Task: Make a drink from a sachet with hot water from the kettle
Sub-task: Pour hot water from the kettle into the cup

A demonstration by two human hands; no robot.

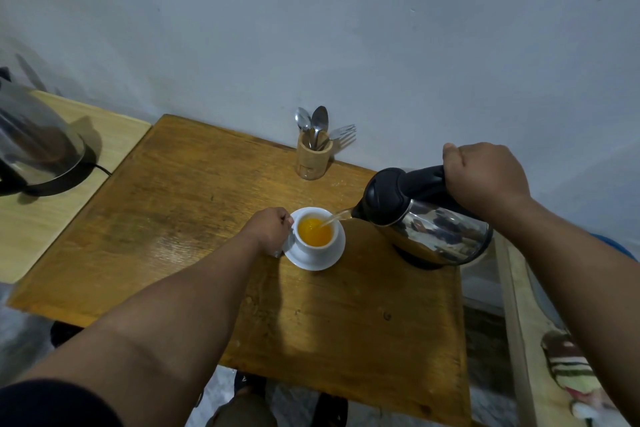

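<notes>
Pouring stage here. The right hand [485, 177] is clenched around the black handle of the kettle [429, 218], which is tipping toward the left so a thin stream is running from the spout into the white cup [315, 236]. The cup is sitting on a saucer [313, 258] near the middle of the wooden table [194, 191], and the liquid inside is already looking bright orange, so I'm guessing the sachet powder is in there dissolving. The left hand [272, 230] is closed at the cup's left side, steadying it, probably by the handle.

To do this bit well, I'd be keeping the tilt gentle so the stream is staying thin and landing in the middle of the cup, not on the rim. The left knuckles are sitting right beside the cup, so any splash is going on skin. The level is looking fairly high already, so easing the kettle back upright soon seems smart. There are spoons in the wooden holder [313, 156] by the wall for stirring after.

Stuff I can't make out: the cup handle itself is hiding under the left hand, no sachet is showing anywhere, and a second kettle [38, 146] on the left is getting cut off by the frame edge.
</notes>
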